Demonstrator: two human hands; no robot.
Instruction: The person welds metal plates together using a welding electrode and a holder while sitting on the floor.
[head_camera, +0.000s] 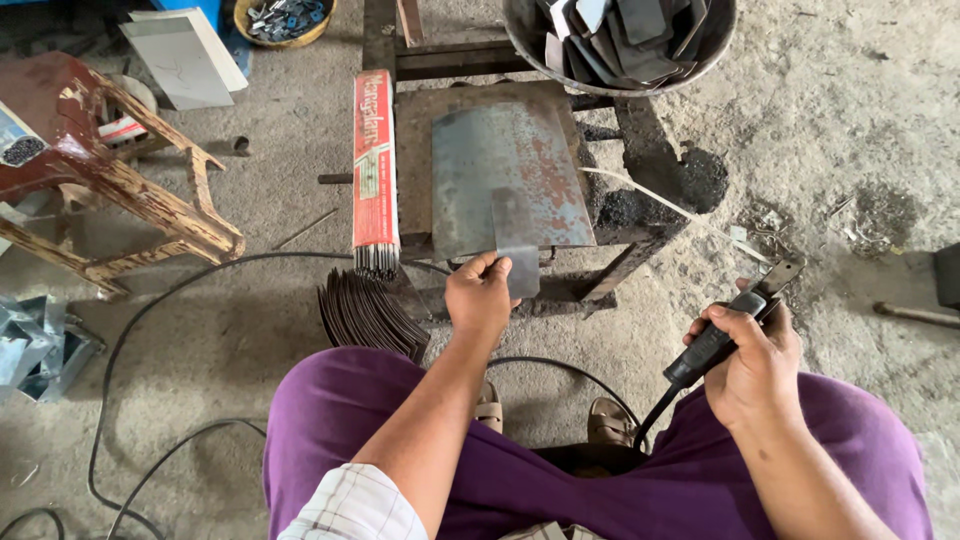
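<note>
Small plate (518, 245): flat grey steel strip, lying on the rusty sheet (510, 175), near end jutting over the bench edge, pinched there.
Left hand (480, 297): closed, fingertips gripping the small plate's near end.
Right hand (750, 365): closed around a black electrode holder (735, 320), held well right of the bench, cable (655, 405) trailing down.
Rusty sheet: flat on the low metal bench (640, 150).
Red packet of welding rods (374, 170): along the bench's left side, rod tips showing.
Curved dark strips (365, 310): stacked on the floor, just beside the left knee.
Metal bowl (620, 40): beyond the bench, holding cut plates.
Wooden stool (110, 170): far left.
</note>
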